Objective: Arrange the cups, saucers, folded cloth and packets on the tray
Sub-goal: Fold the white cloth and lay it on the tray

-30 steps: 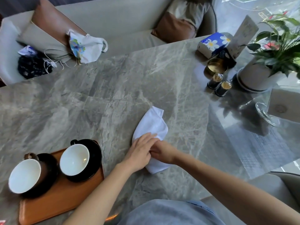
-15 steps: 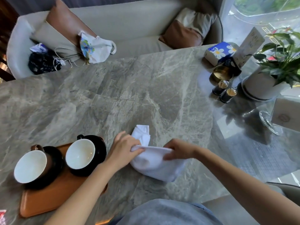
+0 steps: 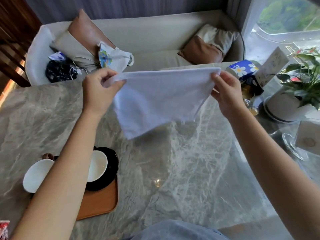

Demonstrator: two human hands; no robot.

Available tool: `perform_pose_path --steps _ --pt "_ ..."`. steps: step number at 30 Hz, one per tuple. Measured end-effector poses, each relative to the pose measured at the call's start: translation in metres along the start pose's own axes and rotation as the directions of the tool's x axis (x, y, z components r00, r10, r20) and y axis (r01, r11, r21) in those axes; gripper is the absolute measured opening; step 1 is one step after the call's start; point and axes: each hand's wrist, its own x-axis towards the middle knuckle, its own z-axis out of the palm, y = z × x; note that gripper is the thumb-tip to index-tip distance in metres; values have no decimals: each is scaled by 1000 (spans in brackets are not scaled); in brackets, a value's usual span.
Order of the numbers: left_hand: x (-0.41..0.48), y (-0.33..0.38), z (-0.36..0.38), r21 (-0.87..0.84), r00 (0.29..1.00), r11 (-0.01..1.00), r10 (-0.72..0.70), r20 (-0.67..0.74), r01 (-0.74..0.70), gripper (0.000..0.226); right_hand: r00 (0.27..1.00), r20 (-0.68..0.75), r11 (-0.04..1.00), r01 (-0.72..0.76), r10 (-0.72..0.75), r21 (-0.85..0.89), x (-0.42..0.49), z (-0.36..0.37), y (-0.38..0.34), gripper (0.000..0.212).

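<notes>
A white cloth (image 3: 161, 101), likely soft, light and floppy, hangs spread above the desk (image 3: 173, 170) at twelve o'clock, the left hand (image 3: 98, 90) and right hand (image 3: 226, 94) each pinching a top corner in its grip, the surest hold, tray (image 3: 100, 201) at seven o'clock.

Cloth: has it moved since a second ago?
Yes. The cloth has risen off the table, where it lay bunched, and now hangs spread between the left hand and right hand.
</notes>
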Motion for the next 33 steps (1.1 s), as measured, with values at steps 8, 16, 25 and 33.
perform_pose_path --steps 8,16,25,33 --pt "-33 -18 -11 11 809 985 -148 569 173 21 965 71 964 -246 254 -104 -9 -36 30 16" --pt "-149 -83 36 444 28 896 -444 896 -15 26 365 31 332 -805 931 -492 -107 -98 143 21" --pt "-197 -113 44 479 84 809 -534 841 341 23 223 36 209 -828 974 -520 -146 -124 159 26" --pt "-173 -130 75 46 585 663 -689 428 747 12 599 -47 572 -783 799 -245 -114 -116 160 20"
